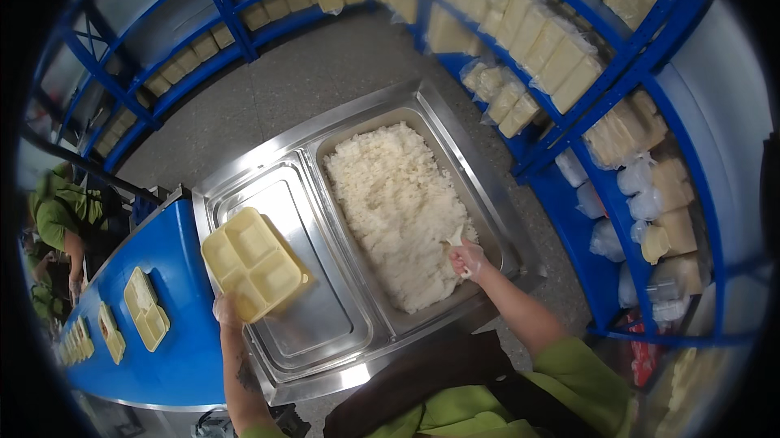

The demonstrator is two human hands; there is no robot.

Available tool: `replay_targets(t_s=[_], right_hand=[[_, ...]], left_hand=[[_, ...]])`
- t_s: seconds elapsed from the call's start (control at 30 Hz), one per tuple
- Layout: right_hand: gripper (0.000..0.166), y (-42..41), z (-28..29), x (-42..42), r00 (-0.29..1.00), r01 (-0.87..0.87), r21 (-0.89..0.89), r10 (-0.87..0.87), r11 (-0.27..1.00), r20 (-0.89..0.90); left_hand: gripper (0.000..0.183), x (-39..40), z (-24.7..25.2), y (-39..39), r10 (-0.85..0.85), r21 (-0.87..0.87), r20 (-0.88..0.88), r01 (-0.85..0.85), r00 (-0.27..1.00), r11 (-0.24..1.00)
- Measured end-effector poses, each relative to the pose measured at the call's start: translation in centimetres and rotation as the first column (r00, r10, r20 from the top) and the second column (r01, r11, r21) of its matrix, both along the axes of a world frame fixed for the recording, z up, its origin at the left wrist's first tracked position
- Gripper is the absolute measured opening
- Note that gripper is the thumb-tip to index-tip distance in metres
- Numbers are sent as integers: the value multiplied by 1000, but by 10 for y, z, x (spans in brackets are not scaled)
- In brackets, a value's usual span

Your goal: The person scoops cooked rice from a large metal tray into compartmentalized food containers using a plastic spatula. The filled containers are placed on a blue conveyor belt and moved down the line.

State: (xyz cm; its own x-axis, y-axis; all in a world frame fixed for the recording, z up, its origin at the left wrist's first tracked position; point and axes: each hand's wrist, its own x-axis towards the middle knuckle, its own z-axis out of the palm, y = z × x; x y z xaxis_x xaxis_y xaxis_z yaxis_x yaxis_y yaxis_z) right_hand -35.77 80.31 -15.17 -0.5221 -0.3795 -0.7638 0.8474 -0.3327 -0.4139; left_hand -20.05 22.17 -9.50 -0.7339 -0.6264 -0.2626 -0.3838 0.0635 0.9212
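Observation:
My left hand (228, 310) grips the near left edge of a pale yellow tray with compartments (255, 267). No food shows in it, and it is held above the closed steel lid (326, 310) of the left well. In my right hand (469, 260) is the handle of a white scoop or paddle (456, 237), whose blade meets the cooked white rice (396, 206). The rice is heaped in a deep steel pan (420, 319) on the right side of the counter. A thin clear glove covers each hand.
A blue surface (183, 371) at the left carries partly filled trays (146, 310). Several workers in green (61, 212) stand beyond it. Blue shelving (548, 206) on the right holds bagged stacks of yellow containers (536, 36). More shelves (244, 29) line the far wall.

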Motion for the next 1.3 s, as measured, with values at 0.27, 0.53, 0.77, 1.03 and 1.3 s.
replay_targets(t_s=[0.27, 0.53, 0.77, 1.03, 1.3], right_hand=[[74, -54, 11, -33, 704, -94, 925, 682, 369, -200], [56, -121, 62, -39, 565, -284, 953, 822, 108, 75], [52, -79, 64, 21, 136, -74, 991, 986, 107, -97], [55, -105, 89, -52, 238, -121, 992, 971, 35, -5], [45, -61, 98, 9, 183, -163, 982, 981, 97, -67]], left_hand=[[52, 28, 82, 98, 279, 616, -310, -31, 909, 787], [48, 42, 76, 135, 308, 772, -274, 16, 911, 636], [52, 53, 85, 157, 359, 807, -289, 25, 888, 590], [56, 74, 75, 164, 393, 847, -264, 17, 881, 531], [55, 95, 75, 170, 463, 863, -262, -10, 847, 506]])
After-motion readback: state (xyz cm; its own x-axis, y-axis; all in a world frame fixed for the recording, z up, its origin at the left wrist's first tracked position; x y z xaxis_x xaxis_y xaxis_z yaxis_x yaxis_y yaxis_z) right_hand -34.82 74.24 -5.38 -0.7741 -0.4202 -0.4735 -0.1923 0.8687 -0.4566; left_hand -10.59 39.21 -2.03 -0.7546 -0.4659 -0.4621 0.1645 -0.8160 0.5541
